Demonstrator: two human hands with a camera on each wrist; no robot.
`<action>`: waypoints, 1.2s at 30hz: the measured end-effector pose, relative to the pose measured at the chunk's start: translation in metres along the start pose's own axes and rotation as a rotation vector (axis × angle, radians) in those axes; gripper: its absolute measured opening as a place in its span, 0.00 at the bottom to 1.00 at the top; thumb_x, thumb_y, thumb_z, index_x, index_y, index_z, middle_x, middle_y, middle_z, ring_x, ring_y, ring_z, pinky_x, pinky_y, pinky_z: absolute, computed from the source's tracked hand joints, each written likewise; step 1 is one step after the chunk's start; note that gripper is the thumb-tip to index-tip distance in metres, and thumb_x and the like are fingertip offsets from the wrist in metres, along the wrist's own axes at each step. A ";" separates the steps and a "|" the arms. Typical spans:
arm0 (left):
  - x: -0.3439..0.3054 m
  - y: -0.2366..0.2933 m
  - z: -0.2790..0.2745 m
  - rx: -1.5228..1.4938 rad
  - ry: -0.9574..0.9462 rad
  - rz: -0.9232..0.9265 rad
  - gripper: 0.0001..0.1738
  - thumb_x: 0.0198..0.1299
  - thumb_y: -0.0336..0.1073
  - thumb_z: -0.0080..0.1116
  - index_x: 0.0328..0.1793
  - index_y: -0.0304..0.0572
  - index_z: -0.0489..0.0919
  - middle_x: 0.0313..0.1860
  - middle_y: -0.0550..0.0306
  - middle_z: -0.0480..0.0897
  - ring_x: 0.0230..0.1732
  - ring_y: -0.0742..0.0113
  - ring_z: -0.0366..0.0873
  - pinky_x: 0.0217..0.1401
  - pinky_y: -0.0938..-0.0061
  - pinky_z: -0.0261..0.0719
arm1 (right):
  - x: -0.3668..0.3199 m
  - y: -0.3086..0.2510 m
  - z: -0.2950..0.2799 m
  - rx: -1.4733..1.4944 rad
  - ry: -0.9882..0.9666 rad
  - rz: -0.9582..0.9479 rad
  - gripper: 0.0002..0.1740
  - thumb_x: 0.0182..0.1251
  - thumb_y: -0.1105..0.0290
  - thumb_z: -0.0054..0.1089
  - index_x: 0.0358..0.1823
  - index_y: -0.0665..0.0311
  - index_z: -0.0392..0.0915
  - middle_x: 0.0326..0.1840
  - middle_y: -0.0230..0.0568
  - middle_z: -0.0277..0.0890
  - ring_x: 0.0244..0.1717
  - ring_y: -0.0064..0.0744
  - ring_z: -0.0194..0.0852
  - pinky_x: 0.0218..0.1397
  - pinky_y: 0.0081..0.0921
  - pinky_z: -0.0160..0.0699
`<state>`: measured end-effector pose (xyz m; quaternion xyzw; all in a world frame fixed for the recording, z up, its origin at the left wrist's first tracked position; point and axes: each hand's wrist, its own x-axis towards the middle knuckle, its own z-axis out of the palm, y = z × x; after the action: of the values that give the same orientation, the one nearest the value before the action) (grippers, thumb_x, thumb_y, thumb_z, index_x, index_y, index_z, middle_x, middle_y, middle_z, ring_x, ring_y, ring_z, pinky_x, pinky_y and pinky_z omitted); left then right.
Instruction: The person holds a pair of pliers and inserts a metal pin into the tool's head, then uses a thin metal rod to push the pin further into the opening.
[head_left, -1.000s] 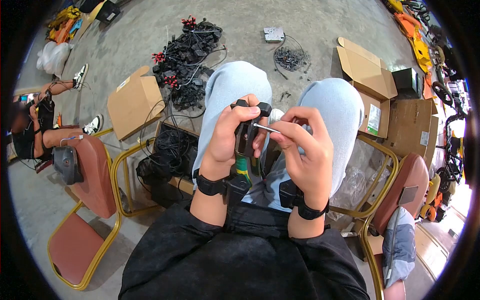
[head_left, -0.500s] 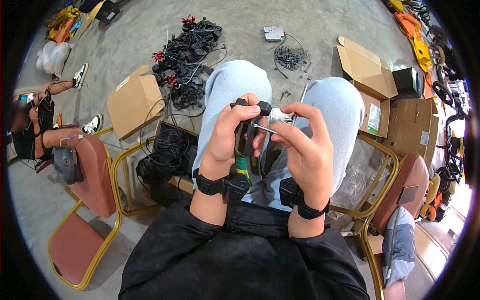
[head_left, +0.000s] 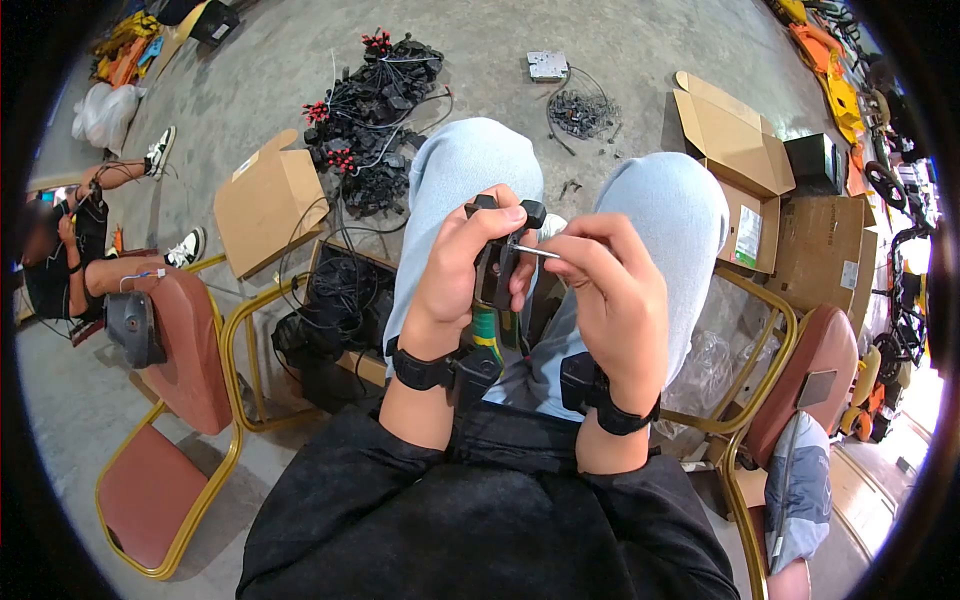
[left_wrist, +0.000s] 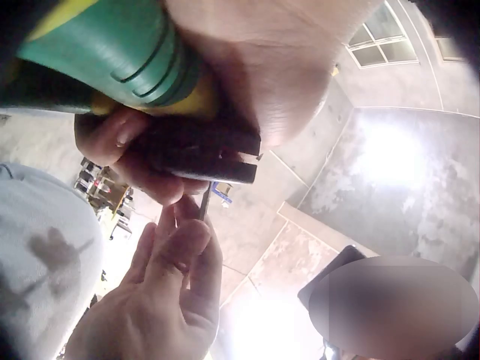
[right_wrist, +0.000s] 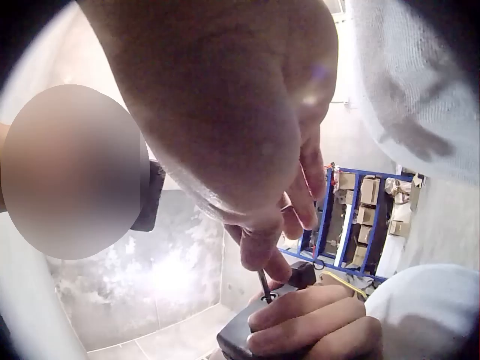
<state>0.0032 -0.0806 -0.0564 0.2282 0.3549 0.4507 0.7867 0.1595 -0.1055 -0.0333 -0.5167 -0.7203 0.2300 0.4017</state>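
Note:
My left hand [head_left: 455, 270] grips a black plastic part [head_left: 497, 270] with blocky ends, its thumb pressed along the top. Green-and-yellow handles [left_wrist: 112, 52], like those of pliers, lie against the same palm below the part. Between thumb and fingertips my right hand [head_left: 620, 300] pinches a thin metal rod [head_left: 538, 251], which looks like a hex key. The rod's tip sits in a round hole of the black part, as the right wrist view shows. Most of the rod is hidden behind the right fingers.
A tangled pile of black parts and cables [head_left: 375, 130] lies on the floor ahead, near an open cardboard box [head_left: 270, 205]. More boxes [head_left: 820, 240] stand at the right. Brown chairs [head_left: 185, 350] flank me, and another person [head_left: 75, 240] sits at the left.
Half a second ago the right index finger was extended, with a long thin rod rising beside it. Now the right fingers are curled back in around the rod. The left hand has barely moved.

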 end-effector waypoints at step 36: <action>0.001 0.000 -0.005 -0.079 -0.062 0.003 0.12 0.59 0.40 0.50 0.32 0.39 0.68 0.24 0.56 0.74 0.15 0.71 0.71 0.13 0.77 0.73 | 0.002 -0.001 -0.002 0.061 -0.032 -0.026 0.11 0.54 0.75 0.66 0.40 0.59 0.83 0.46 0.40 0.75 0.42 0.45 0.75 0.41 0.36 0.73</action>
<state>-0.0006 -0.0799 -0.0600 0.2113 0.3120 0.4584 0.8049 0.1606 -0.1045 -0.0306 -0.4911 -0.7257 0.2549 0.4089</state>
